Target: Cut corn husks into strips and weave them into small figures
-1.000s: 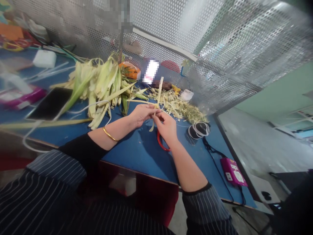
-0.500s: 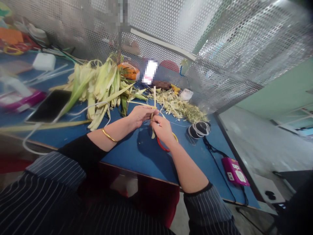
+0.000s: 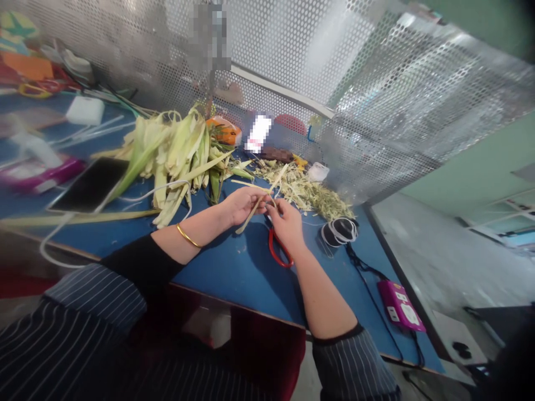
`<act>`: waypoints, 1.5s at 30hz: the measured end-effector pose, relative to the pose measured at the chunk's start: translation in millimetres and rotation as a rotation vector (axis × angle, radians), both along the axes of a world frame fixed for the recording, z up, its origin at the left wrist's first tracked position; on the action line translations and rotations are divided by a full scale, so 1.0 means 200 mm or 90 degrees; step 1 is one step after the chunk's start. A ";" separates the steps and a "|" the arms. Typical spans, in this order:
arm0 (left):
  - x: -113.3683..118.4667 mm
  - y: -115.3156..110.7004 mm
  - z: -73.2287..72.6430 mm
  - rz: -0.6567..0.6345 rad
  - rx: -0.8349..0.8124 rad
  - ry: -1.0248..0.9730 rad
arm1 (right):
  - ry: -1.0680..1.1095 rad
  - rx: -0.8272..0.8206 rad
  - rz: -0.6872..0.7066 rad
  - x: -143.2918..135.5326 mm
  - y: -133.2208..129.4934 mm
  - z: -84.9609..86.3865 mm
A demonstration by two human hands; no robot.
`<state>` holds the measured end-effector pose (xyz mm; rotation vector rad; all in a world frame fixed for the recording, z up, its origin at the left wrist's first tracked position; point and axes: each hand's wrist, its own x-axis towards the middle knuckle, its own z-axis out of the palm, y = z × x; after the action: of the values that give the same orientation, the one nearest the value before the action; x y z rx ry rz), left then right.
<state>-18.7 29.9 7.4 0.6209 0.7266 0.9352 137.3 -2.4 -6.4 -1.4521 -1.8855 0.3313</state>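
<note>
Pinched nearly closed, the thumb and fingers of the left hand (image 3: 246, 205) have hold of pale husk strips (image 3: 249, 214) where they cross. Thumb and fingers of the right hand (image 3: 288, 223) meet them at the same crossing, drawn in close on the strips, with no gap visible between the fingertips. Two hands so near each other probably serve to keep the narrow, slippery crossing from springing apart. From that crossing, free ends stick out towards one, ten and eight o'clock, above the blue table (image 3: 251, 289).

At six o'clock from the fingers, red-handled scissors (image 3: 272, 250) show beneath the right hand; whether the palm holds them or they lie on the table, I cannot tell. Being so close suggests they are kept ready to reach.

A heap of corn husks (image 3: 175, 145) lies at ten o'clock, its leaves roughly side by side, perhaps so single leaves pull out easily. Shredded husk scraps (image 3: 296, 186) spread at one to two o'clock, likely pushed back to leave working room. A phone (image 3: 258, 133), its screen lit, stands at twelve o'clock, seemingly propped for viewing. White cord (image 3: 343, 231) is coiled round something black at three to four o'clock.
</note>
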 end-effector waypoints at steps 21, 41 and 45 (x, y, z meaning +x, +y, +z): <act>0.00 -0.02 0.01 0.019 0.061 0.138 | -0.225 0.008 -0.026 -0.02 -0.06 0.06; -0.01 0.01 -0.02 -0.020 0.042 0.039 | -0.277 -0.101 0.037 -0.01 -0.02 0.05; -0.02 0.02 -0.02 -0.086 -0.015 -0.007 | -0.278 -0.107 0.023 -0.01 -0.01 0.03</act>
<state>-22.4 33.5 3.3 0.6353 0.6774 0.8038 135.6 -5.1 0.2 -1.7098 -2.2757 0.2041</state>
